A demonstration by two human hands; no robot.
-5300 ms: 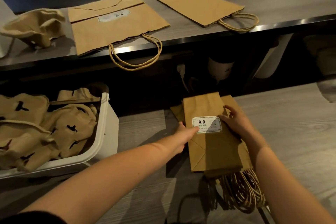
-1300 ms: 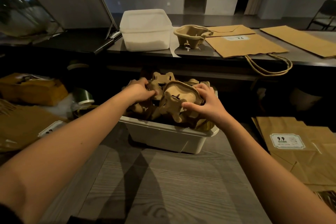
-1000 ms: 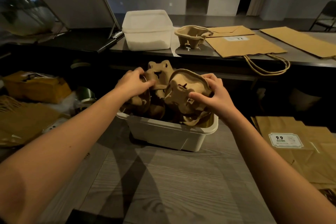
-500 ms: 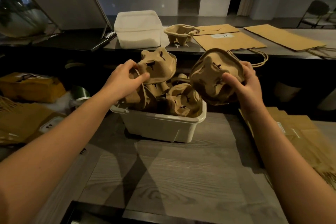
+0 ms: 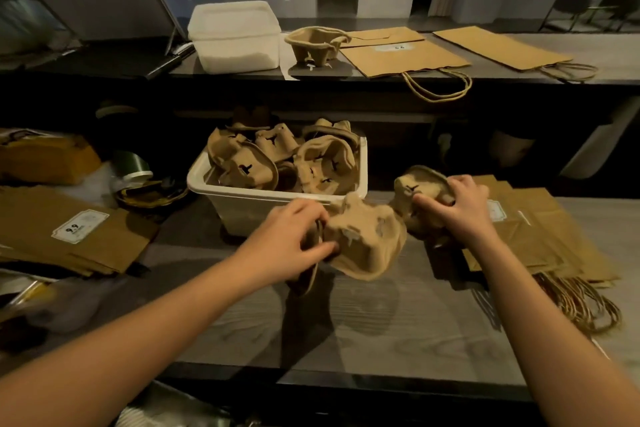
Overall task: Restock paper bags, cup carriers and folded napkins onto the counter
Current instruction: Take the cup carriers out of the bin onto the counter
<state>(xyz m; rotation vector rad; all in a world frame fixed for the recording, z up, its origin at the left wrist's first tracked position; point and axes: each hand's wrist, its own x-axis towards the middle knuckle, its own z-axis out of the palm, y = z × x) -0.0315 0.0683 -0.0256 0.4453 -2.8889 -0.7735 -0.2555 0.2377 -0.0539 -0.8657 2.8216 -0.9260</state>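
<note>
The left hand (image 5: 287, 243) pinches one cup carrier (image 5: 367, 243) by its edge, and the right hand (image 5: 464, 208) curls round a second carrier (image 5: 414, 189). Both are low before the bin (image 5: 249, 211). The upper bench (image 5: 606, 47) lies ahead and higher, beyond it.

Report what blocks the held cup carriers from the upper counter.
The white bin stands between the cup carrier in the left hand and the counter; lifting over it should clear. Ahead of the right hand and its cup carrier, nothing visible blocks.
</note>
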